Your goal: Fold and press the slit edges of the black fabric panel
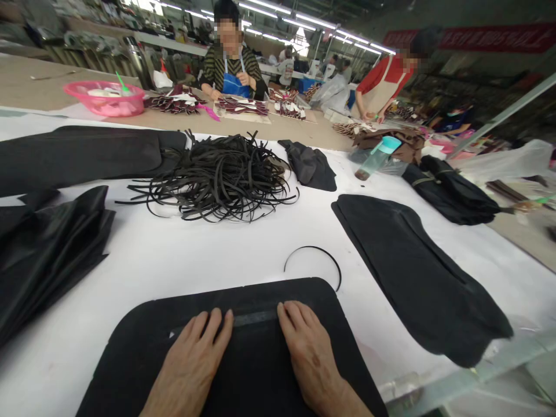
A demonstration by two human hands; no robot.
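A large black panel with rounded corners (256, 370), leather-like, lies flat at the table's near edge. Across its upper part runs a narrow, greyish strip (256, 318). My left hand (193, 353) rests on the panel at the strip's left end, fingers stretched forward and slightly apart. At the right end of the strip, my right hand (308, 347) presses its fingertips down, fingers extended and close together. Neither hand grips anything. Just beyond the panel, a single thin black strip (334, 260) lies curved on the white surface.
A heap of black strips (226, 174) lies farther back. Stacked black panels (408, 266) lie right, folded black sheets (52, 249) left. Beyond are a bottle with a turquoise lid (377, 157) and a pink basin (104, 104). Two people work across the table.
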